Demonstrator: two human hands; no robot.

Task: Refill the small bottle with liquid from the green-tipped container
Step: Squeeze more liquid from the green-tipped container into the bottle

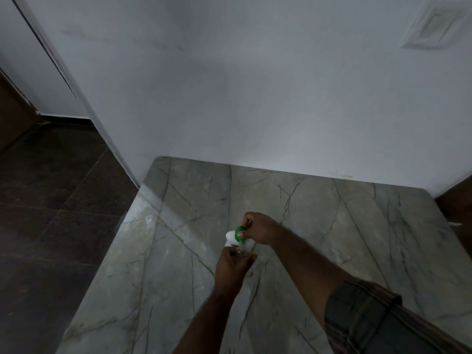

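Note:
My right hand [258, 227] grips a green-tipped container [240, 232], tilted downward over the middle of a marble tabletop [178, 251]. Just below it, my left hand [233, 264] holds a small clear bottle [240, 250], mostly hidden by the fingers. The green tip points at the bottle's mouth. A white object [230, 238] sits right behind the two, partly hidden by the hands. Whether liquid flows is too dim to tell.
The grey-green veined tabletop stands against a white wall [255, 98]. Dark tiled floor [51, 200] lies to the left, past the table's left edge. A small dark speck [251, 274] lies on the marble near my left wrist.

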